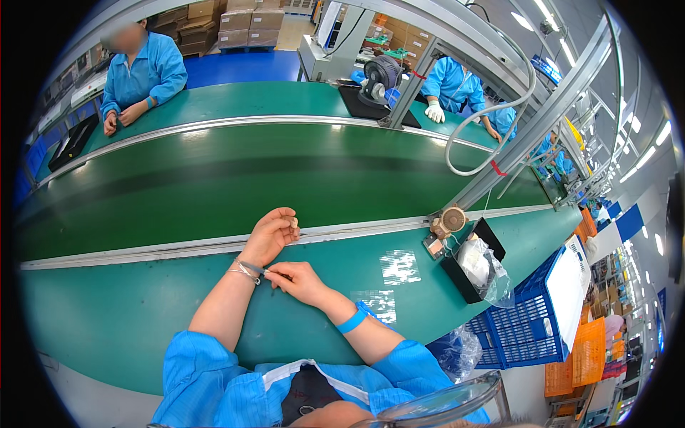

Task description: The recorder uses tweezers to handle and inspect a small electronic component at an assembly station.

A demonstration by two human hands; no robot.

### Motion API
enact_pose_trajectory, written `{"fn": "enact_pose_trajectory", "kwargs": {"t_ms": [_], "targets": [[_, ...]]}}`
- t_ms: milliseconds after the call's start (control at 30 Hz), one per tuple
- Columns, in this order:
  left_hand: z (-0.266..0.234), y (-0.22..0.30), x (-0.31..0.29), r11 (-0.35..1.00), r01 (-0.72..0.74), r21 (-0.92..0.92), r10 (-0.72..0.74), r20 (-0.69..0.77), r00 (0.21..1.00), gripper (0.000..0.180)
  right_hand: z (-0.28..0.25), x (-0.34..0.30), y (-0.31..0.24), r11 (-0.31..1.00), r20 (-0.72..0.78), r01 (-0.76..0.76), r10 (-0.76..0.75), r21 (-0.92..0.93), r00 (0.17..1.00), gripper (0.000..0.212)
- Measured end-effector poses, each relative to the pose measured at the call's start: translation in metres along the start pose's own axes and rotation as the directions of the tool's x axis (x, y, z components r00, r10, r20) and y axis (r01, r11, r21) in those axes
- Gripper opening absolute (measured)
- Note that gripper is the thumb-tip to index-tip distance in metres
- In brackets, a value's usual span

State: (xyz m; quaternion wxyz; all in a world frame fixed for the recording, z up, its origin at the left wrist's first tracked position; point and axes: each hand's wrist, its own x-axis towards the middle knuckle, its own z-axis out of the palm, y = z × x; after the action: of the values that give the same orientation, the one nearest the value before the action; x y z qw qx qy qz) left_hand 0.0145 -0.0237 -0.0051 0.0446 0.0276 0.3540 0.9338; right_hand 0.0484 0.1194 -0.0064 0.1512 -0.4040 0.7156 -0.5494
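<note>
My left hand [268, 237] is raised over the near edge rail of the conveyor, its fingers curled in. A small pale piece [293, 222] shows at its fingertips, too small to name. Just below and to the right, my right hand [300, 283] pinches a slim dark pen-like tool [265, 271]. The tool lies across my left wrist, beside the bracelets [247, 270] there. A blue band [352, 321] circles my right wrist. Two sheets of small clear labels, the upper sheet [399, 267] and the lower sheet [375, 306], lie on the green worktop to the right.
A green conveyor belt [178, 182] runs beyond the worktop. On the right are a small brown fan [450, 220], a black tray [460, 279] with a plastic bag, and a blue crate [524, 324]. A metal post [524, 135] leans overhead. Co-workers in blue sit across the belt.
</note>
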Motion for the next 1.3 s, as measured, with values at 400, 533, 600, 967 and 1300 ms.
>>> {"fn": "enact_pose_trajectory", "kwargs": {"t_ms": [400,533,600,967,1300], "targets": [[0.006,0.000,-0.002,1.000,0.005,0.020,-0.005,-0.004,1.000,0.017,-0.011,0.005,0.003,0.840,-0.144,-0.154,0.264,0.521,0.954,0.021],[0.021,0.004,-0.006,0.995,0.098,0.002,-0.098,0.089,0.991,0.034,-0.015,0.006,0.008,0.745,-0.141,-0.149,0.311,0.651,0.940,0.022],[0.021,0.004,-0.008,0.991,0.132,-0.002,-0.131,0.110,0.985,0.039,-0.015,0.007,0.009,0.740,-0.139,-0.145,0.308,0.656,0.941,0.022],[0.015,-0.001,-0.007,0.983,0.136,0.121,-0.147,0.080,0.986,0.039,-0.010,0.007,0.008,0.906,-0.135,-0.132,0.202,0.402,0.970,0.011],[0.013,-0.004,-0.005,0.971,0.132,0.201,-0.132,-0.014,0.991,0.029,-0.005,0.003,0.001,0.940,-0.075,-0.173,0.204,0.295,0.976,0.007]]}}
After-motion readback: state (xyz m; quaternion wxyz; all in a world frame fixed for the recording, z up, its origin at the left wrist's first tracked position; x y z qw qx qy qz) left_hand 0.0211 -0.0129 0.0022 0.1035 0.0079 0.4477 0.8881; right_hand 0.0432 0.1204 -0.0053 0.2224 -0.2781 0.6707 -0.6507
